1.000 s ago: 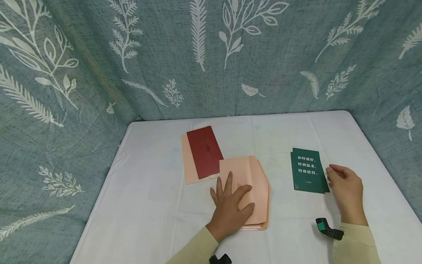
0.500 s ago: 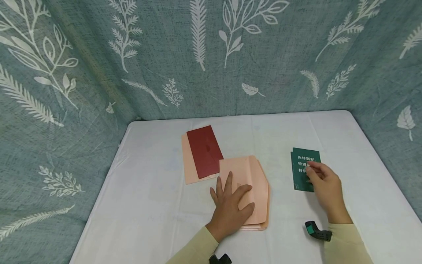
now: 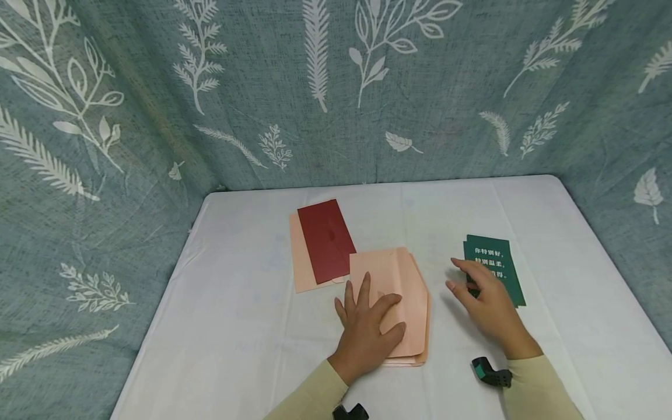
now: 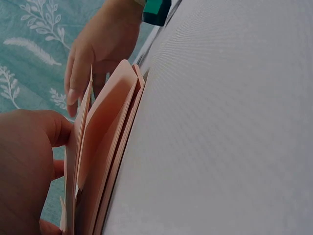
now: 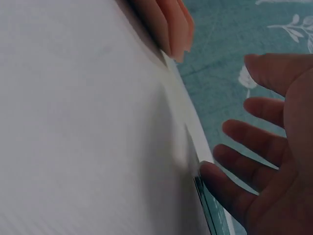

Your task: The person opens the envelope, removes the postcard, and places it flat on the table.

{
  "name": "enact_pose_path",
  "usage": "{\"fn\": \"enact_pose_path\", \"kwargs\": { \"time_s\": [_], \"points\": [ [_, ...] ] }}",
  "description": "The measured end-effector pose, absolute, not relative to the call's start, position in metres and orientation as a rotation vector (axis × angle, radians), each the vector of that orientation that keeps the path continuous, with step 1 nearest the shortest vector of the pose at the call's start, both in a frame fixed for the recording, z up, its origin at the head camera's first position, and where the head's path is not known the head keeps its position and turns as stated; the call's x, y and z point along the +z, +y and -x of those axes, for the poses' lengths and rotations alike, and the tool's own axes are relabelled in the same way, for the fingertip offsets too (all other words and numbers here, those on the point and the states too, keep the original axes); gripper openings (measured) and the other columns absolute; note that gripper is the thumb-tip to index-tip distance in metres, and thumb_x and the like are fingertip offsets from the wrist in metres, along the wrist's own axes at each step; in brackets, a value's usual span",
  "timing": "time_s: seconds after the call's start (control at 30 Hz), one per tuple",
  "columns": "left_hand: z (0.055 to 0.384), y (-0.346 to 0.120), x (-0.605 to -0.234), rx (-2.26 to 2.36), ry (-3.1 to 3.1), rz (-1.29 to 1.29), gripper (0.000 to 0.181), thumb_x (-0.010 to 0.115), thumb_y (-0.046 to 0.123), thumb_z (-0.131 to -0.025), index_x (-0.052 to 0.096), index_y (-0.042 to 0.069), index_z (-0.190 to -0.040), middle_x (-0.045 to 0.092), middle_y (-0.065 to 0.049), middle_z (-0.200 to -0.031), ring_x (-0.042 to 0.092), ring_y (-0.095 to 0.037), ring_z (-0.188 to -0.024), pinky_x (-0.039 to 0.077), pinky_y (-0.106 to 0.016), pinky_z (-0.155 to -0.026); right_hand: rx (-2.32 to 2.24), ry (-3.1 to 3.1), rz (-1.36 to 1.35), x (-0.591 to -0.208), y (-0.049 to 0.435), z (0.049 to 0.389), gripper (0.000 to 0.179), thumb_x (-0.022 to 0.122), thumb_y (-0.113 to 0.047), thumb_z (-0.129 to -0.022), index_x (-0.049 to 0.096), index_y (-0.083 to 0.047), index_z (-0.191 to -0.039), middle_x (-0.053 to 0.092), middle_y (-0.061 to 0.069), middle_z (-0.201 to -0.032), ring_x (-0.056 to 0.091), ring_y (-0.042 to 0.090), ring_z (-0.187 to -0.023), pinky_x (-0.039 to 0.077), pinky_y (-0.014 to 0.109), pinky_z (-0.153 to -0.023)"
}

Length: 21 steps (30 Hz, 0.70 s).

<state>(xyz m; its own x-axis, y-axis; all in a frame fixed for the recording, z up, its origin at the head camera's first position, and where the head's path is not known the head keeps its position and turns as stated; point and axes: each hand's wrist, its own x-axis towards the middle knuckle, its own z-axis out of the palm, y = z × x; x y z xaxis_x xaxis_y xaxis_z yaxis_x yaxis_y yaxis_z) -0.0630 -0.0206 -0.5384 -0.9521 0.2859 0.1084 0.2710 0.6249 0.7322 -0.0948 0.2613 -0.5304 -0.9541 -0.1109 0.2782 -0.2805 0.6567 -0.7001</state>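
My left hand [image 3: 367, 332] rests with spread fingers on a stack of pale pink envelopes [image 3: 415, 326] in the middle of the table. In the left wrist view the top envelope [image 4: 105, 112] gapes along its side, with my fingers against its outer face. My right hand [image 3: 490, 306] hovers to the right of the stack, partly over the green cards [image 3: 490, 248] with white lettering. Its fingers are apart and hold nothing, as the right wrist view of the right hand [image 5: 274, 142] confirms. Part of the lettering is hidden behind that hand.
A dark red envelope [image 3: 325, 242] lies over another pale pink envelope [image 3: 301, 268], behind and left of the stack. A white cloth covers the table [image 3: 226, 326]. A green leaf-patterned curtain [image 3: 252, 70] hangs behind and at both sides.
My right hand has moved left from the right edge of the green cards, across them, toward the pink envelopes, and its fingers have spread. The left hand and the envelopes have stayed in place.
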Motion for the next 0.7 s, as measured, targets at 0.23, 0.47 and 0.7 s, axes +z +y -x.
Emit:
{"fn": "enact_pose_path", "kwargs": {
  "time_s": [0.23, 0.47, 0.7],
  "points": [
    [0.063, -0.021, -0.538, 1.25, 2.828, -0.493, 0.042, 0.071, 0.033, -0.096, 0.072, 0.027, -0.138, 0.019, -0.02, -0.177, -0.001, -0.058, -0.158, -0.006, -0.087, -0.11, 1.096, -2.721, -0.47, -0.53, 0.245, 0.092, 0.055, 0.079, -0.021, -0.103, 0.061, -0.006, -0.153, 0.058, 0.015, -0.155, 0.051, 0.041, -0.143, 0.041, 0.067, -0.111],
    [0.063, -0.021, -0.538, 1.231, 2.838, -0.501, 0.043, 0.071, 0.034, -0.096, 0.072, 0.026, -0.138, 0.019, -0.021, -0.177, 0.0, -0.06, -0.158, -0.004, -0.088, -0.11, 1.059, -2.805, -0.61, -0.532, 0.236, 0.091, 0.066, 0.078, -0.032, -0.104, 0.053, -0.011, -0.162, 0.046, 0.014, -0.167, 0.038, 0.042, -0.153, 0.034, 0.07, -0.115],
    [0.063, -0.021, -0.539, 1.225, 2.832, -0.507, 0.042, 0.071, 0.034, -0.097, 0.072, 0.026, -0.139, 0.018, -0.021, -0.177, -0.002, -0.059, -0.158, -0.004, -0.088, -0.109, 1.016, -2.923, -0.674, -0.533, 0.233, 0.09, 0.059, 0.072, -0.036, -0.108, 0.057, -0.013, -0.16, 0.042, 0.015, -0.17, 0.035, 0.046, -0.155, 0.034, 0.071, -0.116]
  ]
}}
